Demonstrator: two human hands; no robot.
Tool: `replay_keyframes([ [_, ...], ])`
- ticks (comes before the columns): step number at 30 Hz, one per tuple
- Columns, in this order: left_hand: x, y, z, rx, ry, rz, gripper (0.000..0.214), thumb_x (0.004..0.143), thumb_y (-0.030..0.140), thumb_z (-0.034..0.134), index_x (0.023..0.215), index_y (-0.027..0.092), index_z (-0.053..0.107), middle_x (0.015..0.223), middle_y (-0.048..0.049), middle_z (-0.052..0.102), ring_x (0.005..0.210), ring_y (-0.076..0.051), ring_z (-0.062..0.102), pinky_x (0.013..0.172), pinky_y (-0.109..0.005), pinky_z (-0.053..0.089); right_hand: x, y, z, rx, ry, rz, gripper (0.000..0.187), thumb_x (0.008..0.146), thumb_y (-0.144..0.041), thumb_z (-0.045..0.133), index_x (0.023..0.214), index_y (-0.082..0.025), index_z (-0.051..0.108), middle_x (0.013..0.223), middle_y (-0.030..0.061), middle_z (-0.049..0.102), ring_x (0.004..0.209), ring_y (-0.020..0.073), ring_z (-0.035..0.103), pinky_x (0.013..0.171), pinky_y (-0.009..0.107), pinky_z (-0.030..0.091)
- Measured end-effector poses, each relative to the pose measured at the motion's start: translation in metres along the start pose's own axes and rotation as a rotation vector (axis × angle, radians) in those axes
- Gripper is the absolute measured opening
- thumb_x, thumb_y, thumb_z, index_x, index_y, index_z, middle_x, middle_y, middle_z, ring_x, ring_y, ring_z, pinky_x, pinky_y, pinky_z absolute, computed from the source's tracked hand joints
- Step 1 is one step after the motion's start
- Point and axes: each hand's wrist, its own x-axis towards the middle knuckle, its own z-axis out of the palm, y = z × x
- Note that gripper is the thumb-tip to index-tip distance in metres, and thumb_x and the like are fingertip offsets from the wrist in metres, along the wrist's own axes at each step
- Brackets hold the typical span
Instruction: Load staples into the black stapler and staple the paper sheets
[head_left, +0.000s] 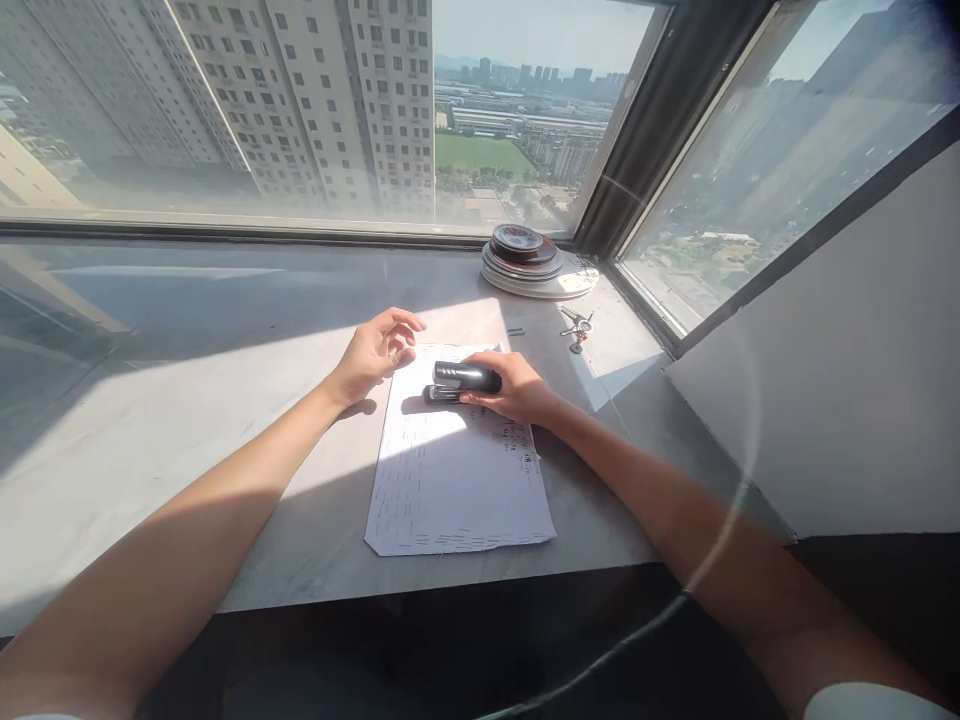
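We have room to pass over the pale grey marbled sill [202, 325] left of our bare left hand [371, 352], but our bare right hand [517, 386] and the glossy black stapler [466, 377] bar the white paper sheet's [461, 485] upper part, with small silvery metal keys [577, 328] and stacked round discs [525, 268] beyond.

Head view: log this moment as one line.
right hand: holds black handheld stapler over white rectangular paper | left hand: loosely open, near paper's far left corner
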Motion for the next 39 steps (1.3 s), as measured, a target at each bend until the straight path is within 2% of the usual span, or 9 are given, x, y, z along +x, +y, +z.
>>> replay_keyframes([
  [3, 0.002, -0.006, -0.003, -0.094, 0.144, -0.078, 0.045, 0.085, 0.064, 0.082, 0.103, 0.024, 0.073, 0.103, -0.0094, 0.071, 0.079, -0.018, 0.061, 0.058, -0.029, 0.046, -0.013, 0.01, -0.017, 0.025, -0.039, 0.062, 0.035, 0.084, -0.037, 0.086, 0.115, -0.024, 0.076, 0.11, 0.0053, 0.078, 0.1, 0.0249, 0.071, 0.093, 0.042, 0.057],
  [7, 0.005, -0.011, -0.001, -0.179, 0.216, -0.109, 0.039, 0.092, 0.062, 0.075, 0.094, 0.023, 0.073, 0.091, -0.0057, 0.067, 0.075, -0.016, 0.058, 0.061, -0.028, 0.046, -0.037, 0.034, -0.047, 0.064, 0.034, 0.089, 0.045, 0.082, -0.051, 0.087, 0.115, -0.022, 0.078, 0.114, 0.0089, 0.077, 0.104, 0.0272, 0.072, 0.093, 0.044, 0.059],
  [12, 0.009, -0.014, 0.001, -0.221, 0.233, -0.102, 0.038, 0.094, 0.059, 0.071, 0.09, 0.021, 0.072, 0.097, -0.0056, 0.068, 0.074, -0.014, 0.056, 0.065, -0.027, 0.045, -0.027, 0.067, -0.067, 0.119, 0.493, 0.079, 0.051, 0.103, -0.067, 0.055, 0.11, -0.022, 0.078, 0.128, 0.0138, 0.075, 0.118, 0.0291, 0.07, 0.096, 0.049, 0.061],
  [17, 0.011, -0.016, 0.0, -0.299, 0.247, -0.117, 0.033, 0.094, 0.051, 0.07, 0.086, 0.019, 0.071, 0.077, -0.0014, 0.055, 0.067, -0.012, 0.051, 0.061, -0.025, 0.04, 0.007, 0.077, -0.062, -0.097, 0.212, 0.122, 0.055, 0.083, -0.067, 0.076, 0.113, -0.021, 0.077, 0.139, 0.0158, 0.072, 0.133, 0.0351, 0.066, 0.116, 0.057, 0.052],
  [24, 0.015, -0.017, -0.001, -0.427, 0.295, -0.112, 0.041, 0.093, 0.055, 0.072, 0.076, 0.019, 0.065, 0.068, 0.0011, 0.047, 0.059, -0.011, 0.047, 0.055, -0.025, 0.038, 0.026, 0.049, -0.026, -0.265, -0.017, 0.191, 0.046, 0.097, -0.057, 0.069, 0.122, -0.019, 0.075, 0.151, 0.0192, 0.063, 0.153, 0.0363, 0.049, 0.129, 0.058, 0.037],
  [28, 0.015, -0.015, -0.004, -0.483, 0.388, -0.064, 0.04, 0.091, 0.054, 0.073, 0.076, 0.019, 0.061, 0.064, 0.004, 0.042, 0.054, -0.008, 0.042, 0.051, -0.024, 0.034, 0.045, 0.011, 0.017, -0.296, -0.119, 0.134, 0.037, 0.105, -0.035, 0.061, 0.14, -0.025, 0.069, 0.161, 0.0089, 0.057, 0.156, 0.0295, 0.047, 0.135, 0.058, 0.025],
  [30, 0.014, -0.014, -0.011, -0.519, 0.445, -0.053, 0.039, 0.09, 0.054, 0.073, 0.076, 0.02, 0.059, 0.063, 0.0051, 0.04, 0.052, -0.008, 0.039, 0.049, -0.023, 0.032, 0.06, -0.012, 0.045, -0.294, -0.166, 0.075, 0.036, 0.107, -0.029, 0.059, 0.142, -0.029, 0.067, 0.162, 0.0022, 0.056, 0.155, 0.0233, 0.047, 0.136, 0.051, 0.026],
  [34, 0.01, -0.012, -0.039, -0.585, 0.465, -0.091, 0.038, 0.086, 0.049, 0.077, 0.075, 0.021, 0.054, 0.062, 0.0071, 0.034, 0.05, -0.007, 0.035, 0.047, -0.02, 0.029, 0.09, -0.057, 0.096, -0.308, -0.178, -0.079, 0.027, 0.109, -0.029, 0.062, 0.135, -0.021, 0.069, 0.152, 0.0032, 0.065, 0.146, 0.0212, 0.055, 0.125, 0.043, 0.042],
  [39, -0.004, -0.002, -0.07, -0.464, 0.542, -0.145, 0.04, 0.086, 0.053, 0.068, 0.075, 0.023, 0.045, 0.063, 0.0083, 0.028, 0.05, -0.007, 0.034, 0.048, -0.02, 0.03, 0.1, -0.088, 0.123, -0.337, -0.12, -0.119, 0.022, 0.107, -0.027, 0.067, 0.127, -0.021, 0.074, 0.14, 0.0039, 0.072, 0.141, 0.0236, 0.06, 0.115, 0.036, 0.048],
])
